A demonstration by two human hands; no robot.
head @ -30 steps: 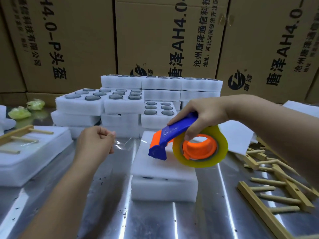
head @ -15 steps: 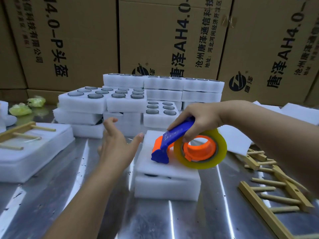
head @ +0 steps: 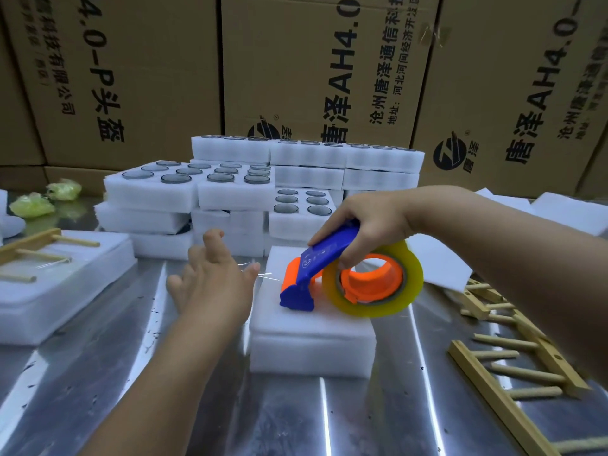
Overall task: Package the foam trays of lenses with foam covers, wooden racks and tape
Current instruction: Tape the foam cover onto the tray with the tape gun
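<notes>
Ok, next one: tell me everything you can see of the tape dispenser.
The tape dispenser looks plastic: a blue handle and head, an orange front plate, and an orange hub carrying a roll of yellowish clear tape. The right hand grips the handle from above, fingers curled round it. It is tilted head-down, and its blue head appears to rest on top of the white foam stack.

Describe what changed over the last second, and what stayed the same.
The left hand let go of the tape, opened, and moved right toward the foam stack. The right hand kept its grip on the dispenser over the stack; trays and racks stayed put.
</notes>
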